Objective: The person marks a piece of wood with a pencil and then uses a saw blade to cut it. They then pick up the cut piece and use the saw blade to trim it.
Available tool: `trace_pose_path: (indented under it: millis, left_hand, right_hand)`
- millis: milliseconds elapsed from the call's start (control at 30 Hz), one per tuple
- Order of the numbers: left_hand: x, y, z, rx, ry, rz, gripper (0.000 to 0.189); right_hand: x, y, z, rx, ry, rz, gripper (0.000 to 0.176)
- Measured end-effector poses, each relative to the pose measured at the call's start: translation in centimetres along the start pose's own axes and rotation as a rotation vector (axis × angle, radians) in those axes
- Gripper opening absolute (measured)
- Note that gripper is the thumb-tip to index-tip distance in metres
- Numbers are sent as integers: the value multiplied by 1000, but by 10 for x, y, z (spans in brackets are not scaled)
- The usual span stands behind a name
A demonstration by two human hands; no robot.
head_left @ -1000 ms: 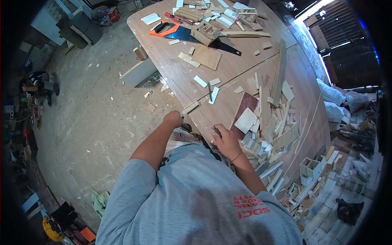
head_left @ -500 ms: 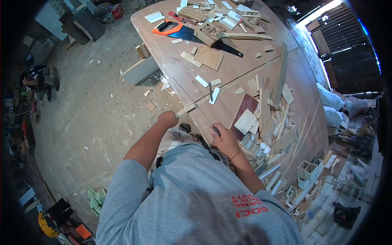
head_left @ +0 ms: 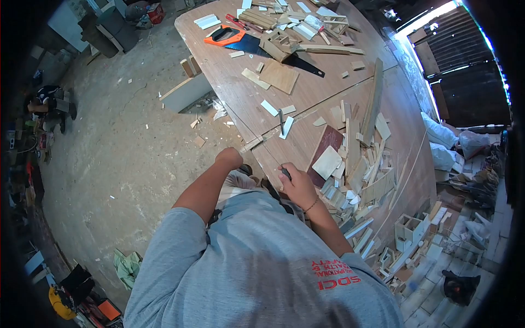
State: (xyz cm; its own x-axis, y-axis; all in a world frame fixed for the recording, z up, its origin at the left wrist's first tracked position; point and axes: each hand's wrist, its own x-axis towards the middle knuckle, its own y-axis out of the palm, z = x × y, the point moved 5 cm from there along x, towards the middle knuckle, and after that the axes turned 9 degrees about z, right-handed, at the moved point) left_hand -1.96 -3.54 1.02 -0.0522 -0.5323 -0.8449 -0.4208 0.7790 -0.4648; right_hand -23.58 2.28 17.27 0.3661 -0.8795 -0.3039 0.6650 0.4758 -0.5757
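Note:
Closed around the near end of a narrow wood strip [head_left: 252, 144], my left hand [head_left: 229, 158] sits just off the table's left edge. The strip's far end rests on that edge. My right hand [head_left: 299, 186] grips a dark-handled tool [head_left: 285, 173] above the table corner. A very thin blade or rod seems to run from the handle toward the strip; its exact kind and whether it touches the wood cannot be made out. A dark pen-like object [head_left: 281, 121] and a white strip [head_left: 286, 128] lie beyond my hands on the table.
An orange-handled handsaw [head_left: 257, 45] lies across the far table [head_left: 219, 76], near a thin plywood piece [head_left: 281, 76]. Wood offcuts [head_left: 361, 175] pile up at the right, beside a dark red board [head_left: 327, 150]. A grey-faced panel [head_left: 188, 94] stands by the left edge. A person [head_left: 52, 104] sits far left.
My left hand has shifted slightly right, and my right hand slightly left. The wood strip and the tool stay in my hands. The view has moved a little.

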Motion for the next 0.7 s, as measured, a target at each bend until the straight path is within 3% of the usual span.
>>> trace_pose_path:
  millis: [200,267,367,700]
  left_hand:
    - [-5,-1,0,-13,3,-1,31]
    - [-4,-2,1,-12,6,-3,31]
    - [-5,0,1,-3,10,9,32]
    - [6,4,5,-32,18,40,34]
  right_hand:
    - [12,16,-12,-21,11,35,29]
    - [13,30,-13,-134,138,202,39]
    - [14,47,-7,-257,135,350,47]
    - [17,61,8,-505,155,343,52]
